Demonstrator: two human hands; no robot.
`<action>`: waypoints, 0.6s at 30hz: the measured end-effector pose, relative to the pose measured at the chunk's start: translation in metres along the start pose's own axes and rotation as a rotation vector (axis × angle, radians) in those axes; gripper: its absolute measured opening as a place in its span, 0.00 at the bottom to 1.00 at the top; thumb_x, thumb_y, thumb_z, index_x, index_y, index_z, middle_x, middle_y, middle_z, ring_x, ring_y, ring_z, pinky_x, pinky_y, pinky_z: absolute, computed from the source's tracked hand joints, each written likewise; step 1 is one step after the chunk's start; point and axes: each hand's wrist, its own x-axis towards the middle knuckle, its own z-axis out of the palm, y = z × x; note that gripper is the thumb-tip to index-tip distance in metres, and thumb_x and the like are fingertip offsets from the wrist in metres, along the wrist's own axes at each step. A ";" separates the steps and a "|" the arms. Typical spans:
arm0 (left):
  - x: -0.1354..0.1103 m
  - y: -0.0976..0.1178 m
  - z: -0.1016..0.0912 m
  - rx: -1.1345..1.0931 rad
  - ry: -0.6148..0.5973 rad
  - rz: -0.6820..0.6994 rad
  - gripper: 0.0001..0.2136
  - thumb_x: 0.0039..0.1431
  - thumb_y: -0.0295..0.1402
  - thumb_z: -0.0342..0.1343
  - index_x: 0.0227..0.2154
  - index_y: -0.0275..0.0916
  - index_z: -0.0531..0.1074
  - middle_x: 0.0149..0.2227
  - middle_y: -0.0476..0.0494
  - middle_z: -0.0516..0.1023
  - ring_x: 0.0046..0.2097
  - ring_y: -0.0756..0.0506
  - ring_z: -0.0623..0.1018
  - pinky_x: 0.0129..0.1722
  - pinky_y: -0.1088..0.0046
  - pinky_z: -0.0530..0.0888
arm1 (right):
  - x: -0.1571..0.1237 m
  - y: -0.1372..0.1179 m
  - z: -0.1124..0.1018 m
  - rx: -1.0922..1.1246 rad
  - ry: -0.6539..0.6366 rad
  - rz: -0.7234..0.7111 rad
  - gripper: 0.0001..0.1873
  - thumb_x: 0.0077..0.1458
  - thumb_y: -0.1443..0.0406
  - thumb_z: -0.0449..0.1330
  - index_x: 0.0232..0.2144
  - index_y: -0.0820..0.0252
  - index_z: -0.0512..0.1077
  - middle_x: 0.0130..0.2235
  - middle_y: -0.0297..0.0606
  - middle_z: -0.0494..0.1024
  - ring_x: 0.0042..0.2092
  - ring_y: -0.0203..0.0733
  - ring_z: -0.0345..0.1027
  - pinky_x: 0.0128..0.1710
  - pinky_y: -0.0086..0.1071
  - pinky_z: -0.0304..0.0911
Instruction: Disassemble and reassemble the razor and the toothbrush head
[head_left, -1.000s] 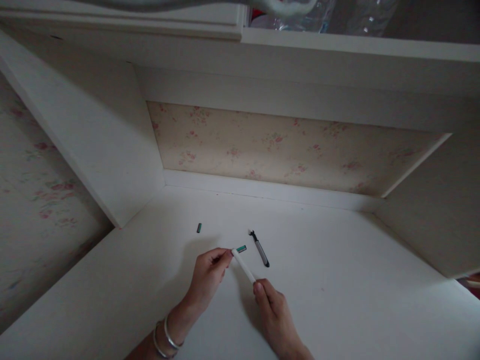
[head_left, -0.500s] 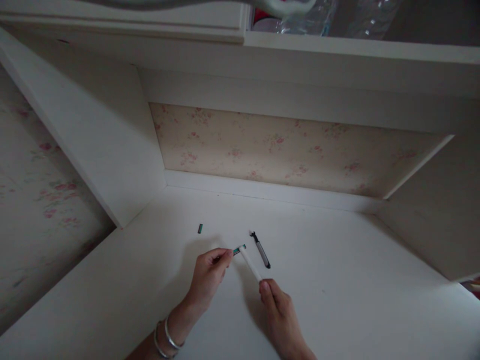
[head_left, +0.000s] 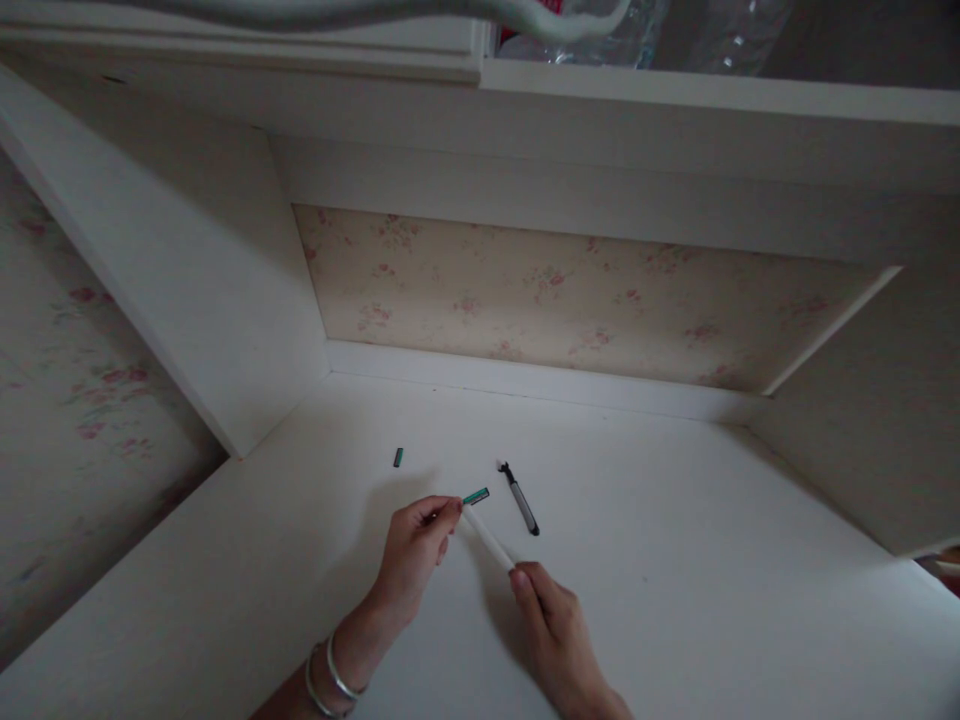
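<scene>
a left hand (head_left: 412, 555), its thumb and fingertips pressed together, pinches the left end of a small green-and-black blade (head_left: 476, 495) just below the center of the frame. the blade juts out from the grip toward the right, its long axis tipped slightly up at the right end. from the lower right of the frame, a right hand (head_left: 555, 635) closes around one end of a white stick (head_left: 489, 540), thumb laid along the top, with no gap showing between fingers and shaft. the stick slants from that fist toward the upper left, so its far end sits right at the left fingertips, just under the blade; whether the two touch is too small to tell. the lines of blade and stick meet at a sharp angle. the left hand is the nearer to the blade, while the right hand stays apart from it by the length of bare stick. a gray-and-black handle (head_left: 523, 505) lies on the white table (head_left: 675, 520) just right of the blade, slanting down to the right, and a second blade (head_left: 398, 457) rests up and to the left, near the left hand but apart from it. two bangles (head_left: 341, 672) circle the left wrist.
</scene>
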 end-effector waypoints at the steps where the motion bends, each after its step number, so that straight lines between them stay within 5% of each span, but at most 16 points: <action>1: 0.000 0.000 0.000 -0.007 -0.004 -0.004 0.15 0.51 0.42 0.58 0.20 0.34 0.69 0.17 0.56 0.57 0.17 0.57 0.55 0.15 0.80 0.50 | 0.001 0.000 0.000 -0.007 0.004 -0.001 0.19 0.62 0.53 0.46 0.28 0.58 0.67 0.23 0.31 0.67 0.25 0.36 0.60 0.26 0.26 0.54; 18: 0.002 -0.005 -0.001 0.067 0.018 0.011 0.15 0.50 0.44 0.58 0.24 0.34 0.72 0.17 0.57 0.56 0.18 0.57 0.54 0.16 0.79 0.50 | 0.000 -0.002 -0.001 -0.035 0.037 -0.004 0.20 0.62 0.54 0.45 0.26 0.58 0.66 0.21 0.30 0.65 0.23 0.35 0.58 0.24 0.25 0.54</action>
